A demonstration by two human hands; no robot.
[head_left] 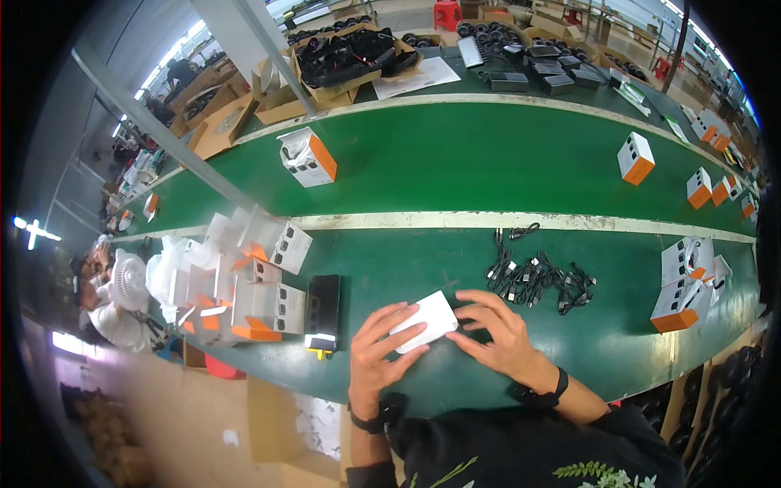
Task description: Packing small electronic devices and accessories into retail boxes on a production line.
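A small, plain white box-shaped piece (438, 313) is held at a tilt over the green bench, just in front of me. My left hand (378, 348) grips it from the left, with fingers lying across its face. At its right edge, my right hand (503, 337) has thumb and fingers curled around the corner. Left of my hands lies a black rectangular case (324, 301) with a white label at its near end. Several black coiled cables (533, 276) rest in a loose pile beyond my right hand.
Open white-and-orange cartons (268, 305) crowd the bench on the left, and stacked cartons (682, 285) stand at the right. A green conveyor belt (464, 163) runs behind a pale rail (407, 220), carrying a carton (307, 159). A cardboard box (272, 423) with white pieces sits below left.
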